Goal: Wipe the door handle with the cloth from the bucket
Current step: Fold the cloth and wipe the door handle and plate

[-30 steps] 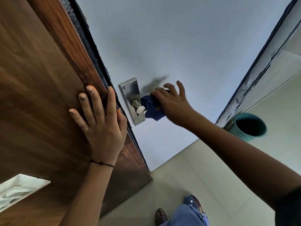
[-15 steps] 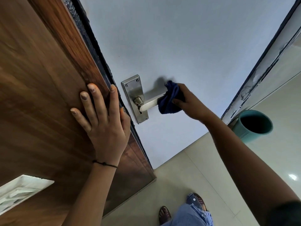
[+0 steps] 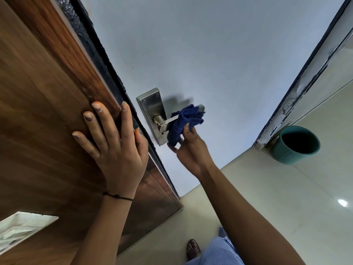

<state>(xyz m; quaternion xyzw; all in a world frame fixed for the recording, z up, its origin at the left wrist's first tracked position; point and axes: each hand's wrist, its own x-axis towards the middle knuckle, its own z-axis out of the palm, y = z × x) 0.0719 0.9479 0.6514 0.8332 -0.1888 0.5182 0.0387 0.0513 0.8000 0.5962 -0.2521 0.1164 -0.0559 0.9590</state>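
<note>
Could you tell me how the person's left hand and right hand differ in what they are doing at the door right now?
The left hand lies flat and open against the brown wooden door edge, holding nothing; the right hand is closed in a grip on the blue cloth. The left hand sits beside the door handle, while the right hand reaches from below, pressing the cloth around the lever. Both are bare.

A thin black thread bracelet point(image 3: 117, 196) circles the left wrist, above light blue jeans point(image 3: 215, 251) and a dark sandal point(image 3: 193, 249).
</note>
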